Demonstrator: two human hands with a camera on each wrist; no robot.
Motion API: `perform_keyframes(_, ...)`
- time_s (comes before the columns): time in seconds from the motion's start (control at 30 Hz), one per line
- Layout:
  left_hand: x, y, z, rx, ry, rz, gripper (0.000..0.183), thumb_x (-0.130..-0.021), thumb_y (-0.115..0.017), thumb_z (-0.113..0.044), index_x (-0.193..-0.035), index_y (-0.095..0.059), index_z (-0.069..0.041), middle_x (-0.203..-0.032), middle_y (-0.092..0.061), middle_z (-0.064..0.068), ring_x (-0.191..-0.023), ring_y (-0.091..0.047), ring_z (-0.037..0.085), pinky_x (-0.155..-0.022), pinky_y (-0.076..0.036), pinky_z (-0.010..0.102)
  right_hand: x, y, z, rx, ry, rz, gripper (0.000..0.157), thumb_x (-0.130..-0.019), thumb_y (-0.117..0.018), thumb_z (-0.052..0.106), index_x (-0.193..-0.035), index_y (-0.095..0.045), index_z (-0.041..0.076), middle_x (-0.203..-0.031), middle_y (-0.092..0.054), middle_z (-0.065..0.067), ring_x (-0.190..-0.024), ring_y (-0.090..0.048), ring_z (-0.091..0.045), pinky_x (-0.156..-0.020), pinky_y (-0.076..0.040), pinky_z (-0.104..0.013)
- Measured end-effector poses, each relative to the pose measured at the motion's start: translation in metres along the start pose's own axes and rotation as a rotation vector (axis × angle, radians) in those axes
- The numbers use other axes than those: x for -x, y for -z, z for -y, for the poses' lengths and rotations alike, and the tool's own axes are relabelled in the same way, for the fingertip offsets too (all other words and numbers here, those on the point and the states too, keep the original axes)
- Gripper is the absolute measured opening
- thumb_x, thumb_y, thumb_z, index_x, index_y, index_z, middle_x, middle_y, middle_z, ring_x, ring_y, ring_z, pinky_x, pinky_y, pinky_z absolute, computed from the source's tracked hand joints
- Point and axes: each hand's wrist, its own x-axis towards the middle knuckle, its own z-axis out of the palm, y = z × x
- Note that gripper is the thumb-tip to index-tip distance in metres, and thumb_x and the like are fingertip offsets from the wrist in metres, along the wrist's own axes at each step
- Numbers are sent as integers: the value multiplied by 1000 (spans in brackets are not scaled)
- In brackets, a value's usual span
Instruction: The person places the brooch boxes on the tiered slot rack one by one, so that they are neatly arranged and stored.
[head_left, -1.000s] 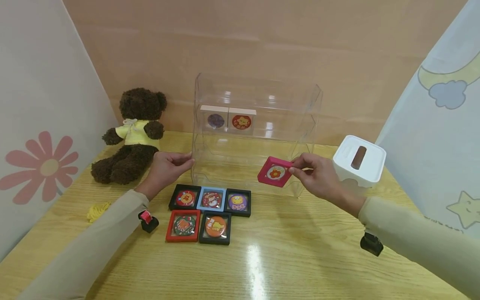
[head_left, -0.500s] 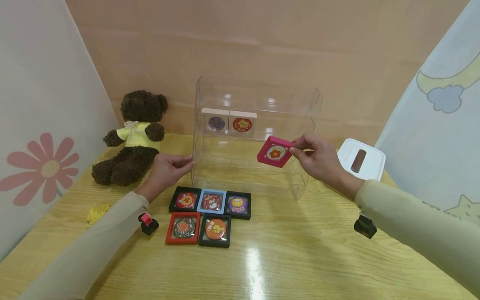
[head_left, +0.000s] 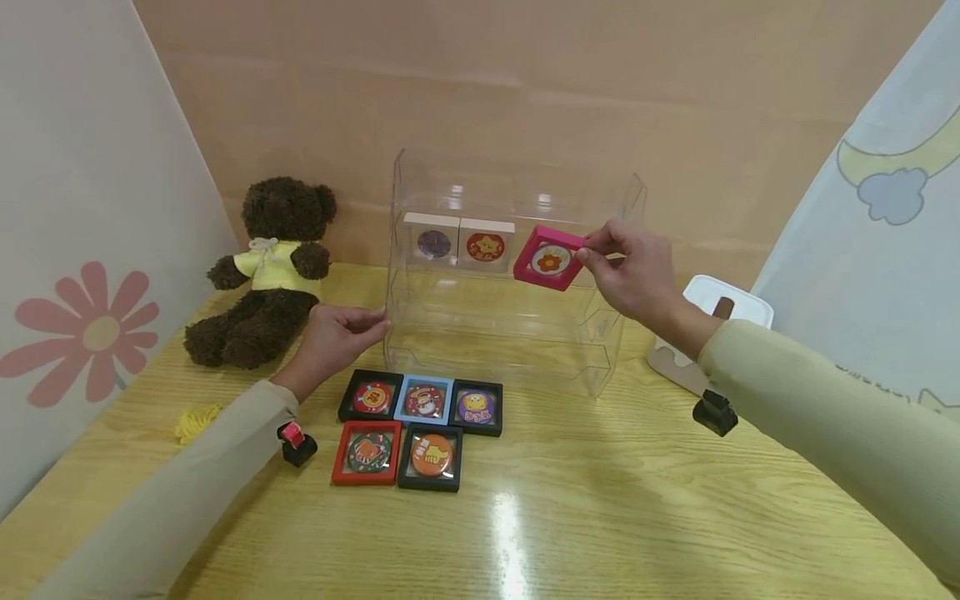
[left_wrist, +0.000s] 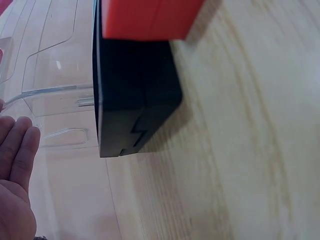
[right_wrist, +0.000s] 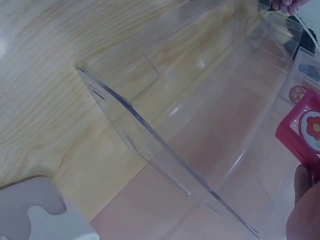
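A clear plastic display rack (head_left: 502, 325) with several tiers stands at the back of the table. Pinched by its right edge, a pink square frame (head_left: 550, 258) with a flower badge hangs tilted in my right hand (head_left: 633, 271), in front of the upper tier. On that tier, just left of it, sit two white frames, one with a purple badge (head_left: 434, 243) and one with a red star badge (head_left: 486, 246). My left hand (head_left: 337, 337) grips the rack's left side edge between thumb and fingers. In the right wrist view the pink frame (right_wrist: 302, 131) shows at the right border.
Several framed badges lie in two rows before the rack, among them a light blue frame (head_left: 423, 401) and a red frame (head_left: 367, 452). A brown teddy bear (head_left: 273, 271) sits left, near yellow string (head_left: 197, 424). A white tissue box (head_left: 705, 292) stands right, partly behind my right arm.
My right hand has lifted the pink frame from the rack's lower level up to the upper tier, beside the white frames. The left hand keeps its place on the rack's edge.
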Motion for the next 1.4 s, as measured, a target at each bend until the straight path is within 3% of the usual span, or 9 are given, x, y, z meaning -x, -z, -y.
perform_keyframes(0.3, 6, 2, -35, -34, -32, -3, 17, -85, -68, 4, -100, -68, 13, -90, -67, 23, -74, -67, 9, -61, -51, 15, -16, 4, 2, 54, -34, -19, 11, -89, -66, 3, -89, -62, -7, -95, -68, -18, -84, -67, -29, -72, -54, -36)
perform_keyframes(0.4, 6, 2, -39, -38, -38, -6, 16, -84, -68, 5, -98, -69, 13, -89, -67, 23, -73, -67, 10, -61, -51, 15, -20, 4, 4, 51, -52, -20, 12, -90, -65, 5, -90, -62, -7, -96, -67, -18, -85, -67, -30, -73, -54, -38)
perform_keyframes(0.67, 6, 4, -37, -42, -25, 0, 15, -84, -68, 4, -96, -70, 12, -90, -68, 22, -75, -69, 19, -61, -51, 16, -30, -2, 3, 69, -25, -25, 10, -88, -65, 2, -86, -60, -6, -93, -66, -16, -84, -68, -27, -73, -55, -38)
perform_keyframes(1.2, 5, 2, -37, -20, -50, -4, 14, -83, -70, 6, -95, -70, 12, -86, -68, 22, -73, -69, 26, -59, -52, 17, -30, -10, -6, 100, -98, 4, 10, -89, -65, 3, -88, -61, -6, -96, -66, -18, -87, -67, -32, -73, -54, -45)
perform_keyframes(1.4, 6, 2, -36, -26, -63, -13, 14, -82, -70, 6, -95, -70, 12, -86, -68, 22, -72, -69, 18, -59, -52, 17, -28, -14, -7, 96, -104, 18, 9, -88, -65, 3, -87, -61, -5, -95, -67, -17, -86, -68, -31, -72, -54, -45)
